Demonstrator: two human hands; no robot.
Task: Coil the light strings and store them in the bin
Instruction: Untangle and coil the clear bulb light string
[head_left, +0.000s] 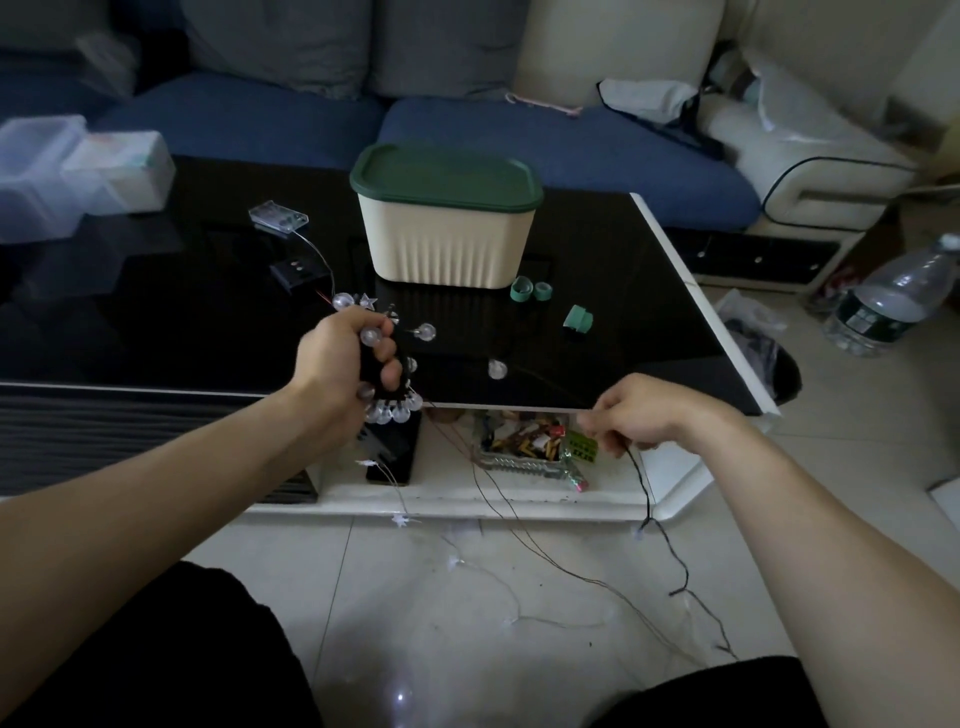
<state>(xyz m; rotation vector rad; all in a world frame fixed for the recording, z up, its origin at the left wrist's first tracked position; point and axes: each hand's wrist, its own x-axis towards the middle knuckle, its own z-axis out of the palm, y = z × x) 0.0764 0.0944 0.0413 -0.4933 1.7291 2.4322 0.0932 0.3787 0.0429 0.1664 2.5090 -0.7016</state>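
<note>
Head view: two bare hands over near table edge. Left hand curled tight round coiled light string, round clear bulbs bunched above and below fist. Right hand pinching thin dark wire, trailing down to pale tiled floor. One cream ribbed bin, green lid on, far centre on glossy black table. Three green tape pieces right of bin. Two battery boxes far left.

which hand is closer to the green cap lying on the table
Right. The green cap lies on the table beyond and a little left of the right hand, which pinches a wire at the table edge. The left hand, gripping the coiled bulbs, sits further off to the cap's left.
</note>
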